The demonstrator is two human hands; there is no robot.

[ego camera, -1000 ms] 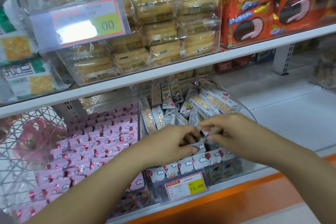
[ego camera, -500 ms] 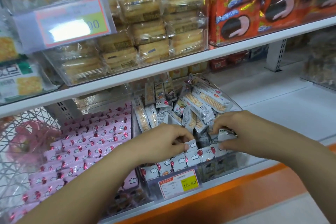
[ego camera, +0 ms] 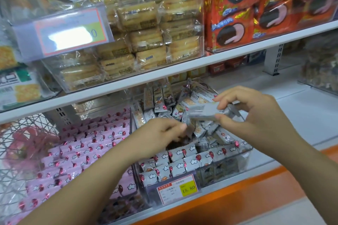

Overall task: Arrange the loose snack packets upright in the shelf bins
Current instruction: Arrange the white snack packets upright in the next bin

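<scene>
A clear bin (ego camera: 243,162) on the lower shelf holds several grey snack packets, upright in front rows (ego camera: 182,160) and loose in a heap (ego camera: 164,104) behind. My right hand (ego camera: 256,115) holds a grey packet (ego camera: 204,110) lifted above the heap, pinched between thumb and fingers. My left hand (ego camera: 161,133) reaches into the bin's middle, its fingers curled down among the packets and pinching the edge of one dark packet (ego camera: 190,129).
A neighbouring bin of pink packets (ego camera: 87,144) stands in neat rows at the left. A wire basket (ego camera: 20,142) sits at far left. The shelf above (ego camera: 164,75) carries biscuit packs and red cookie packs. A yellow price tag (ego camera: 178,188) hangs on the bin's front.
My right hand has risen from the front rows with a grey packet in it. My left hand stays low in the bin.
</scene>
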